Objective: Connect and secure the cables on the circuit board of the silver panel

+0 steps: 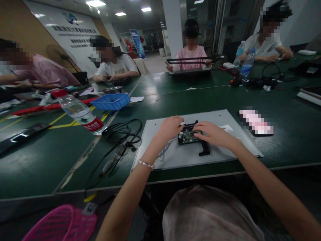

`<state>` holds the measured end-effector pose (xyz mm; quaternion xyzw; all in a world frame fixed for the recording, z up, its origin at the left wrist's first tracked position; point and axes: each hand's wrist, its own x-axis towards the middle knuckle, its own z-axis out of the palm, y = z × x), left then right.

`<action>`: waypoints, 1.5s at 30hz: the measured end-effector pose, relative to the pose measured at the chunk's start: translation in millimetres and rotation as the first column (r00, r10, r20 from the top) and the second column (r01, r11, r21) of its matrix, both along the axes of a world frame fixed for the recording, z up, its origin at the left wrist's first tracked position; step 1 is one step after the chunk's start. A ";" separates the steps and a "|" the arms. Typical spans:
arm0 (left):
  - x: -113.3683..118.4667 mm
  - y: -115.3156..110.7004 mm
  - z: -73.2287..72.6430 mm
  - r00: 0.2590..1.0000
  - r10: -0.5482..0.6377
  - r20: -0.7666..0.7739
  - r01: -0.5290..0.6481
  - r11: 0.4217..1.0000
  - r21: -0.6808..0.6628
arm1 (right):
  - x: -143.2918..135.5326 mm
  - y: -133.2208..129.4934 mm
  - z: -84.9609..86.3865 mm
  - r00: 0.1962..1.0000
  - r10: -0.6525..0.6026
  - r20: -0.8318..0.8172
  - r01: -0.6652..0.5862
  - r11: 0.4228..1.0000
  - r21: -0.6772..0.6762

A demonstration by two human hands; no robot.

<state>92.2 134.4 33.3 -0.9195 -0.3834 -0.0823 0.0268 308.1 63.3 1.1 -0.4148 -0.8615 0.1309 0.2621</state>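
Note:
A light-grey flat panel point(225, 157) lies on the table in front of me. On its middle sits a green circuit board point(187, 137) in a black frame, with a black bracket leg point(205, 149) reaching towards me. My left hand point(172, 128) has its curled fingers at the board's upper left edge. From the other side, my right hand point(209, 133) grips the board's right edge, thumb low and fingers above. Both sets of fingertips partly cover the board and frame. A thin pale cable point(165, 149) runs below my left hand.
Right of the panel lies a phone point(255, 122). To the left are coiled black cables point(125, 134), a tilted water bottle point(81, 113) and a blue tray point(111, 101). A pink basket point(60, 224) stands below the table edge. Several people sit around the table.

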 end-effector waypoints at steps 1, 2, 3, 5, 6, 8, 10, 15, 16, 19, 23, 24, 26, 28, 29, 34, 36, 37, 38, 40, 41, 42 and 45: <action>4.6 3.7 -1.3 1.000 0.001 -0.010 -0.001 1.000 0.001 | -1.5 -0.2 -0.4 1.000 0.025 0.015 -0.024 1.000 -0.012; 8.0 7.1 -2.6 1.000 0.005 -0.024 -0.005 1.000 0.006 | -2.5 -0.2 -1.0 0.999 0.039 0.033 -0.038 0.999 -0.025; 10.4 10.1 -3.7 0.999 0.010 -0.039 -0.009 1.000 0.014 | -3.1 -0.1 -1.6 0.998 0.045 0.051 -0.043 0.998 -0.036; 12.9 14.7 -5.5 0.998 0.021 -0.063 -0.019 0.999 0.027 | -3.2 0.3 -2.8 0.996 0.046 0.079 -0.042 0.998 -0.048; 13.6 16.2 -6.1 0.997 0.023 -0.071 -0.021 0.999 0.029 | -3.0 0.4 -3.1 0.995 0.044 0.085 -0.040 0.998 -0.048; 15.0 17.8 -6.6 0.996 0.028 -0.089 -0.025 0.999 0.033 | -2.6 0.5 -3.4 0.995 0.043 0.089 -0.039 0.998 -0.043; 17.3 17.7 -6.2 0.991 0.039 -0.125 -0.033 0.998 0.045 | -2.4 0.6 -3.5 0.995 0.044 0.088 -0.041 0.998 -0.037; 24.9 15.7 -4.2 0.968 0.090 -0.235 -0.074 0.994 0.078 | -2.3 2.2 -4.6 0.996 0.043 0.084 -0.040 0.999 -0.032; 26.0 15.8 -4.0 0.966 0.088 -0.244 -0.068 0.994 0.089 | -2.3 2.5 -4.7 0.995 0.044 0.084 -0.041 0.999 -0.034; 28.3 17.9 -2.1 0.962 0.078 -0.261 -0.039 0.988 0.150 | -2.3 2.7 -4.5 0.995 0.046 0.084 -0.043 0.999 -0.033; 32.7 25.3 3.0 0.973 0.077 -0.218 -0.016 0.963 0.268 | -2.9 2.3 -3.7 0.996 0.045 0.079 -0.043 0.999 -0.024; 34.1 27.9 3.6 0.978 0.082 -0.194 -0.021 0.955 0.296 | -3.1 2.3 -3.7 0.996 0.045 0.079 -0.044 0.999 -0.023; 37.1 33.1 2.7 0.982 0.098 -0.163 -0.044 0.950 0.309 | -3.2 2.5 -3.8 0.996 0.047 0.080 -0.045 0.999 -0.024; 38.8 37.4 -1.1 0.979 0.119 -0.165 -0.074 0.964 0.255 | -3.2 2.6 -4.1 0.996 0.049 0.080 -0.047 0.999 -0.022; 38.9 38.9 -3.4 0.977 0.128 -0.172 -0.089 0.972 0.219 | -3.1 2.5 -4.1 0.996 0.048 0.078 -0.047 0.999 -0.020; 26.6 40.4 -7.5 0.974 0.168 -0.155 -0.147 0.979 0.139 | -3.1 1.4 -3.6 0.997 0.042 0.067 -0.041 0.999 -0.016; 16.5 39.7 -4.5 0.981 0.170 -0.090 -0.162 0.983 0.086 | -3.2 1.4 -3.7 0.997 0.041 0.073 -0.039 0.999 -0.023; 10.8 39.1 -2.7 0.986 0.158 -0.044 -0.156 0.987 0.042 | -3.2 1.5 -3.9 0.996 0.039 0.076 -0.037 0.999 -0.026; 5.0 38.3 -1.2 0.991 0.137 0.007 -0.137 0.991 -0.013 | -3.2 1.6 -4.2 0.996 0.037 0.078 -0.035 0.999 -0.028; -6.8 35.5 0.8 0.991 0.078 0.110 -0.062 0.987 -0.147 | -3.3 1.8 -4.8 0.996 0.035 0.078 -0.033 0.999 -0.028; -12.6 33.5 1.2 0.987 0.047 0.157 -0.011 0.976 -0.219 | -3.3 1.8 -4.9 0.996 0.035 0.077 -0.033 0.999 -0.027; -18.3 31.2 1.4 0.981 0.014 0.191 0.043 0.955 -0.292 | -3.3 1.7 -5.0 0.996 0.037 0.077 -0.035 0.999 -0.026; -33.4 23.2 1.2 0.975 -0.086 0.206 0.178 0.855 -0.487 | -3.2 1.1 -5.1 0.997 0.040 0.074 -0.038 0.999 -0.026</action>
